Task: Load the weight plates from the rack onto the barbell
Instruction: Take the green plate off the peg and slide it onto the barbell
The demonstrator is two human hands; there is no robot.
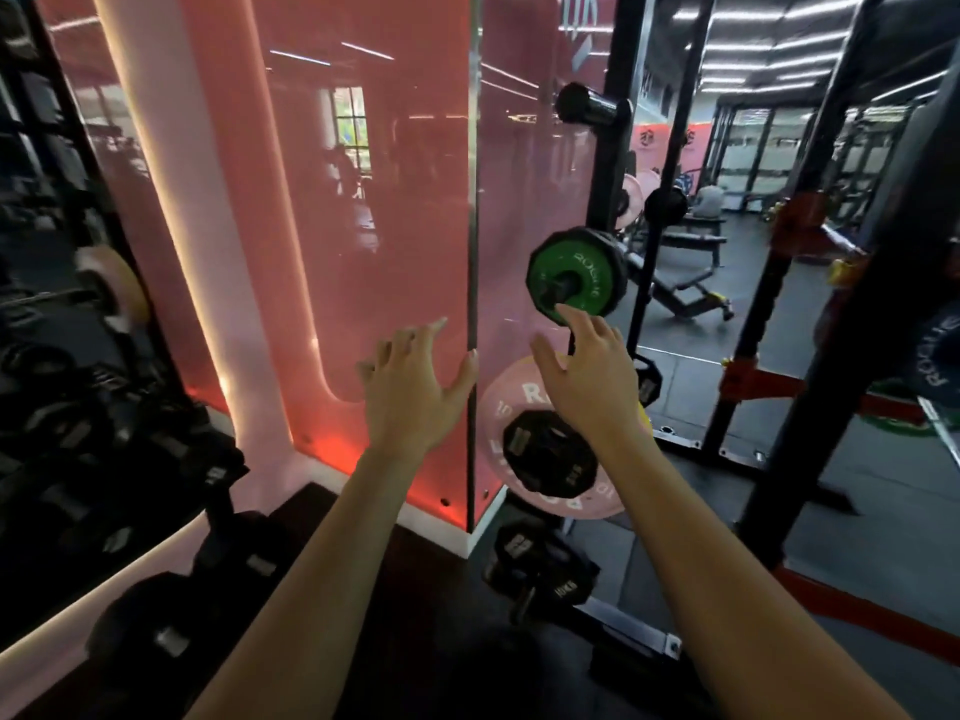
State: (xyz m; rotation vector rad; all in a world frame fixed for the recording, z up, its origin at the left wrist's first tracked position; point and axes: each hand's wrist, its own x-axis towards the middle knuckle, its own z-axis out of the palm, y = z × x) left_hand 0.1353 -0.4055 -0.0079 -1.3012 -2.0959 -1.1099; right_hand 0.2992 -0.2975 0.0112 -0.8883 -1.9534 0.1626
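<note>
A green weight plate point(569, 275) hangs on a peg of the black rack upright point(613, 163), with black plates behind it. Below it a pink plate point(506, 402) carries a small black plate point(545, 459) in front, and another black plate point(540, 563) sits lower still. My right hand point(587, 376) reaches up with spread fingers, its fingertips at the green plate's lower rim. Left of it, my left hand point(410, 387) is raised and open in front of the pink wall panel, holding nothing. At the far right edge a blue plate point(943, 356) is partly visible.
A glossy pink wall point(337, 226) with a glass corner edge stands just left of the rack. Black dumbbells point(171, 511) fill shelves at the lower left. An empty peg point(587, 106) sticks out near the top. Benches point(680, 267) and dark rubber floor lie beyond the rack frame.
</note>
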